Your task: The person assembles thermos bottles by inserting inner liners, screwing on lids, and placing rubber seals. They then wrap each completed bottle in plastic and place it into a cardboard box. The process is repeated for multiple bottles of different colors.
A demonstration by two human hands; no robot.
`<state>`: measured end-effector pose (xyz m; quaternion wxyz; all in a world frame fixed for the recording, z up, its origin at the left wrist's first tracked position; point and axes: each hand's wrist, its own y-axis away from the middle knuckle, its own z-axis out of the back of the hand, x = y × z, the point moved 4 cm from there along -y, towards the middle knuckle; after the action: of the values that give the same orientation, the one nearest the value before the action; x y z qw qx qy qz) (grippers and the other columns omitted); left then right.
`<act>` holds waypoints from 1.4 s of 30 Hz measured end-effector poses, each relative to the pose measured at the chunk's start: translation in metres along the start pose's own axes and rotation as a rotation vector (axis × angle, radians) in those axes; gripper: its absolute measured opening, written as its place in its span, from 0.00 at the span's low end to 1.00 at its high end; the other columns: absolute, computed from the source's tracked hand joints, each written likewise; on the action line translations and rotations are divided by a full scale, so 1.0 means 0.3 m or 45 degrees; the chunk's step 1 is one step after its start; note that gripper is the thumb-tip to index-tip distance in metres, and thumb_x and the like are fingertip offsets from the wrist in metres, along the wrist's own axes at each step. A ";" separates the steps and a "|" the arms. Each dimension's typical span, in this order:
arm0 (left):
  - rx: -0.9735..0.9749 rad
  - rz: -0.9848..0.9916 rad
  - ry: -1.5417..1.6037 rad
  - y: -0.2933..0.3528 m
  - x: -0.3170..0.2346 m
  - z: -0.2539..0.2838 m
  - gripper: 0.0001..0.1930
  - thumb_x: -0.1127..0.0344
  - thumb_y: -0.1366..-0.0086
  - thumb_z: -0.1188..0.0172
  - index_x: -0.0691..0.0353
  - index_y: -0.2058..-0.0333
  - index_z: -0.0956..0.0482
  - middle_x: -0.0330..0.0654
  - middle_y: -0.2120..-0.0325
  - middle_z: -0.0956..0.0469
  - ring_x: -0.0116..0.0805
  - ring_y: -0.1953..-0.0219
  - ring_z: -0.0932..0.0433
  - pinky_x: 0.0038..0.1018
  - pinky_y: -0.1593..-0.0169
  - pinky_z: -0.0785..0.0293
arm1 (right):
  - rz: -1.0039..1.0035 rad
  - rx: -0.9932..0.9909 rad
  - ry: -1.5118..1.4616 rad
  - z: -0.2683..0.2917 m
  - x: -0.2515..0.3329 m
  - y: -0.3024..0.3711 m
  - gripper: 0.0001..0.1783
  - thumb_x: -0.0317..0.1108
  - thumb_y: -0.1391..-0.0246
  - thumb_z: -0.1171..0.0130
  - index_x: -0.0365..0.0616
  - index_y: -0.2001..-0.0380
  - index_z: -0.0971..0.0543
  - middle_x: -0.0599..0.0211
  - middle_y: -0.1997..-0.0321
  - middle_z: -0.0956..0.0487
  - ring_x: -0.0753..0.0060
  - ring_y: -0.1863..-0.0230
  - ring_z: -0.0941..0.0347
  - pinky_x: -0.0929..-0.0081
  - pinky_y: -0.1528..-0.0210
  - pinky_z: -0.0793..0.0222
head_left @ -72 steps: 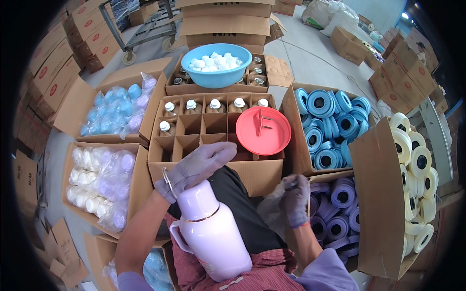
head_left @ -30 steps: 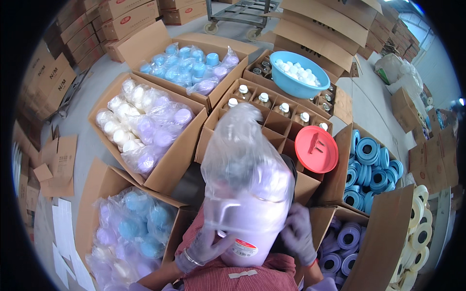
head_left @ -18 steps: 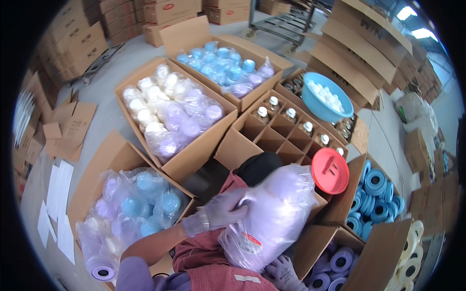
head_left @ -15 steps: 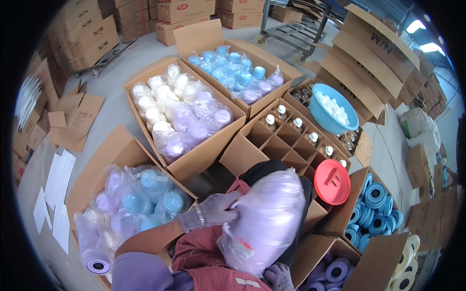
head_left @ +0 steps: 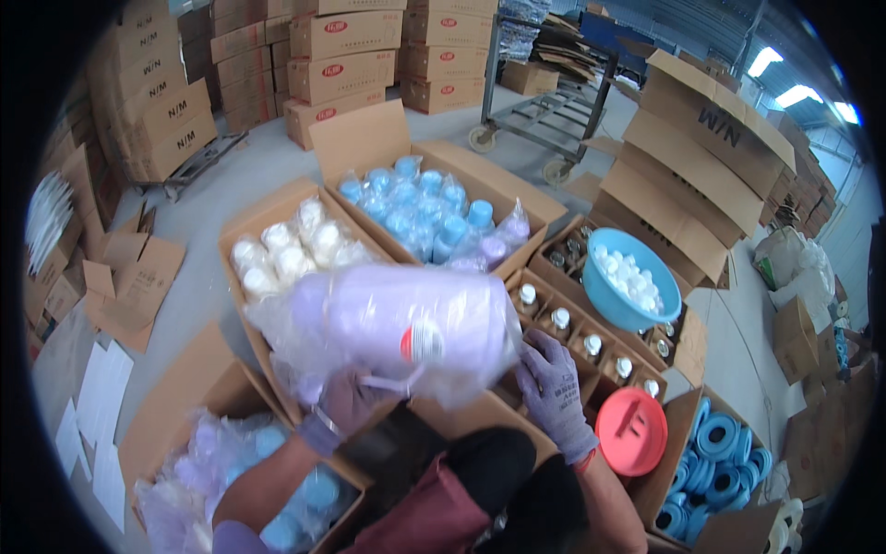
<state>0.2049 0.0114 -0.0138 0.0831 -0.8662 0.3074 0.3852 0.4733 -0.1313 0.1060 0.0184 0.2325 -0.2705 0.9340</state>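
A lilac vacuum flask point(head_left: 415, 319) in a clear plastic bag lies sideways in the air above the open boxes. My left hand point(head_left: 349, 406), in a pale purple glove, is closed round it by the handle, its fingertips partly hidden. At the other end my gloved right hand point(head_left: 556, 392) holds the bagged end with bent fingers. Below my left arm stands a carton point(head_left: 198, 369) with bagged lilac and light blue parts. White bagged caps point(head_left: 286, 245) fill part of the box behind the flask.
Silvery-necked bottles point(head_left: 592, 347) stand in a divided carton. A blue basin point(head_left: 609, 300) of small white pieces rests beyond, a red lid point(head_left: 631, 431) nearer. Blue rings point(head_left: 718, 439) fill a right-hand box; light blue caps point(head_left: 406, 208) fill a far one. A trolley point(head_left: 549, 111) stands behind.
The flask has risen from my lap, moved forward and turned sideways. My right hand has come up from beside my lap to its end. My view has tilted up.
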 end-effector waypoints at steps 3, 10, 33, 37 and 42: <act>0.269 -0.349 -0.261 -0.524 -0.167 0.154 0.10 0.66 0.33 0.51 0.65 0.61 0.25 0.48 0.64 0.22 0.49 0.57 0.18 0.46 0.50 0.18 | -0.012 0.084 -0.131 -0.102 -0.185 -0.097 0.22 0.37 0.44 0.39 0.46 0.46 0.25 0.52 0.45 0.27 0.46 0.47 0.29 0.55 0.45 0.32; -0.078 -0.244 -1.722 -1.420 -0.241 0.209 0.19 0.70 0.42 0.40 0.66 0.50 0.24 0.50 0.60 0.18 0.43 0.61 0.17 0.35 0.61 0.19 | 0.027 0.271 -0.020 -0.371 -0.566 -0.241 0.24 0.39 0.47 0.39 0.47 0.47 0.26 0.55 0.44 0.28 0.50 0.45 0.31 0.53 0.44 0.35; 0.611 -0.859 -2.553 -1.299 0.069 0.166 0.11 0.57 0.43 0.35 0.60 0.69 0.17 0.44 0.58 0.21 0.48 0.43 0.30 0.50 0.35 0.41 | 0.712 0.808 0.484 -0.779 -0.750 -0.997 0.11 0.40 0.45 0.45 0.46 0.70 0.18 0.62 0.64 0.16 0.59 0.63 0.18 0.65 0.62 0.23; 0.381 -0.908 -2.497 -1.319 0.072 0.192 0.13 0.55 0.42 0.36 0.58 0.78 0.19 0.43 0.70 0.20 0.45 0.46 0.29 0.49 0.36 0.44 | 0.381 0.832 0.821 -1.194 -0.897 -1.020 0.11 0.33 0.43 0.50 0.56 0.72 0.17 0.68 0.61 0.17 0.59 0.58 0.20 0.56 0.59 0.28; 0.455 -0.814 -2.520 -1.326 0.088 0.130 0.12 0.55 0.41 0.37 0.56 0.75 0.18 0.38 0.70 0.19 0.44 0.43 0.31 0.50 0.34 0.46 | 0.013 1.215 0.957 -1.403 -1.042 -0.931 0.19 0.40 0.36 0.54 0.55 0.49 0.18 0.63 0.44 0.19 0.53 0.38 0.28 0.33 0.42 0.39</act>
<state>0.4317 0.3311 -0.0966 0.5209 -0.1814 -0.0879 0.8295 0.6182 0.3519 -0.2079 0.0017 -0.1320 0.2022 0.9704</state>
